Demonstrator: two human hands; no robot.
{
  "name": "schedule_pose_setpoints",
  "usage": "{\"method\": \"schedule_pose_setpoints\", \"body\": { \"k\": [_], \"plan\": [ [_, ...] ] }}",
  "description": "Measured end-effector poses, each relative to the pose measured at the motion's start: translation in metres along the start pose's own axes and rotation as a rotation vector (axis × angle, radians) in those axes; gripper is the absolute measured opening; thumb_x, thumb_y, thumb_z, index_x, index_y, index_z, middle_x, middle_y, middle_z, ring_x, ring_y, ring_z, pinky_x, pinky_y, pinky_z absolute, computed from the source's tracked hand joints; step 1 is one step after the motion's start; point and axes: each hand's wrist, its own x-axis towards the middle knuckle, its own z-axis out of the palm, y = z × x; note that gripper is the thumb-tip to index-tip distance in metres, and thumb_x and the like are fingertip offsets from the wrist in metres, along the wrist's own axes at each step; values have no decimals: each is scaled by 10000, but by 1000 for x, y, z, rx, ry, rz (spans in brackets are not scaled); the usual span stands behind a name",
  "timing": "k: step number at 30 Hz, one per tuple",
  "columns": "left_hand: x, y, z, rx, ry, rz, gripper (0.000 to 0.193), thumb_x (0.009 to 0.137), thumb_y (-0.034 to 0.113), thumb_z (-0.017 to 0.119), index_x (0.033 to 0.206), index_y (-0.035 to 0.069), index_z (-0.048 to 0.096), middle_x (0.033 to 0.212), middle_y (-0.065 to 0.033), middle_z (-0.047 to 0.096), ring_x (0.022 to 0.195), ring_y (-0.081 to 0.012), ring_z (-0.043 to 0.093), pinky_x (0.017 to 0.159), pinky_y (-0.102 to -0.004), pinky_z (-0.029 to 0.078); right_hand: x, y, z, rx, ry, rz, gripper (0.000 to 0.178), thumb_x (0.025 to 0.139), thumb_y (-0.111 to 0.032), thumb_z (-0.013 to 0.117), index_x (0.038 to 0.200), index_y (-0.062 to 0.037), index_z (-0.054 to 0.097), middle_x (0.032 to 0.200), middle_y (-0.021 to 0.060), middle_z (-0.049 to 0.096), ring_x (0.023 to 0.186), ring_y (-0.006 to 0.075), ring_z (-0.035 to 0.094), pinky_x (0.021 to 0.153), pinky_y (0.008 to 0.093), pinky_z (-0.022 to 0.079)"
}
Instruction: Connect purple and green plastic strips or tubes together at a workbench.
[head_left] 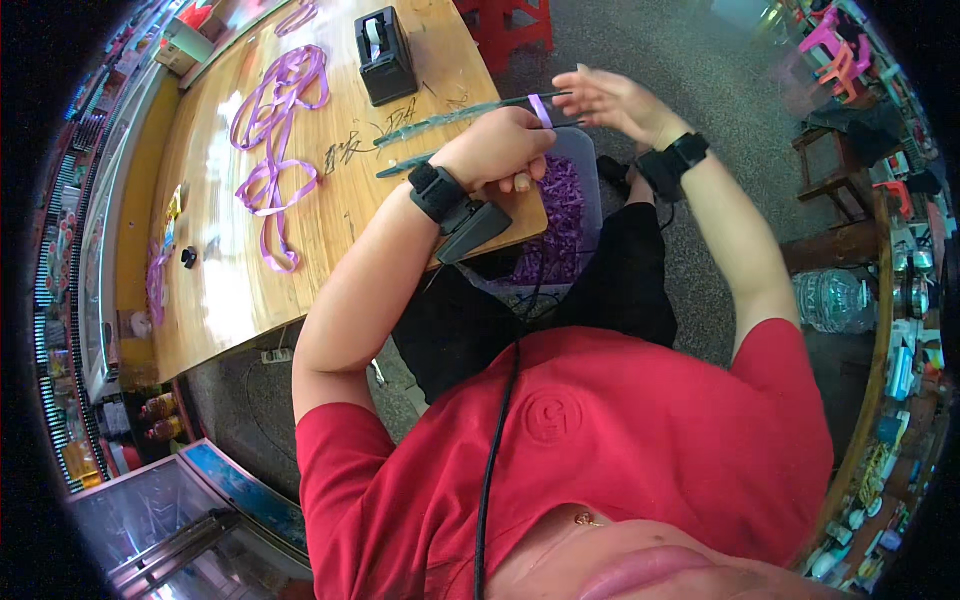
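Note:
My left hand [497, 146] is closed at the table's right edge, its fingers curled around a short piece of purple ribbon [540, 110]. The ribbon stands across a thin dark rod [515, 101] that runs on leftward as a long greenish strip [440, 125] over the tabletop. A second greenish strip [402, 165] pokes out from under my left wrist. Just right of the ribbon, my right hand [622, 105] is raised with its fingers apart, close to the rod's end. Below both hands, a translucent plastic bin [594, 200] holds many small purple ribbon pieces [562, 215].
Loose purple ribbon [282, 110] lies in loops on the wooden table [345, 215]. A black tape dispenser [385, 57] stands at its far side. Beyond is a red plastic stool [508, 30]. A black cable [503, 400] hangs down my front. Stocked shelves [895, 400] line the right.

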Motion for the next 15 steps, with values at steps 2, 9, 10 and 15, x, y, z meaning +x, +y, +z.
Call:
{"method": "schedule_pose_setpoints", "body": {
  "k": [2,9,10,15],
  "plan": [
    [1,-1,0,-24,2,-11,245,968,222,534,988,-8,618,652,-33,614,428,-99,530,375,-241,404,-3,15,14,161,-58,98,665,972,-614,410,1321,-66,551,1237,116,622,1086,190,580,952,350,458],
    [1,-1,3,-82,-5,-20,241,982,219,542,1078,9,613,643,-19,592,411,-86,509,353,-224,378,7,46,46,724,-255,112,536,1007,-504,420,1253,-50,565,1184,130,629,1089,230,586,979,387,438],
    [1,-1,2,-79,-4,-21,241,982,219,542,1078,9,613,643,-19,592,411,-86,509,353,-224,378,10,51,46,725,-257,109,536,1007,-504,420,1253,-50,565,1184,130,629,1089,230,586,979,387,438],
    [-5,7,1,-34,-13,-24,234,969,200,500,971,-3,617,659,-24,612,438,-94,522,387,-235,402,15,55,52,783,-162,26,358,1024,-296,425,1240,-47,563,1152,105,639,1048,211,606,957,379,456]
  ]
}}
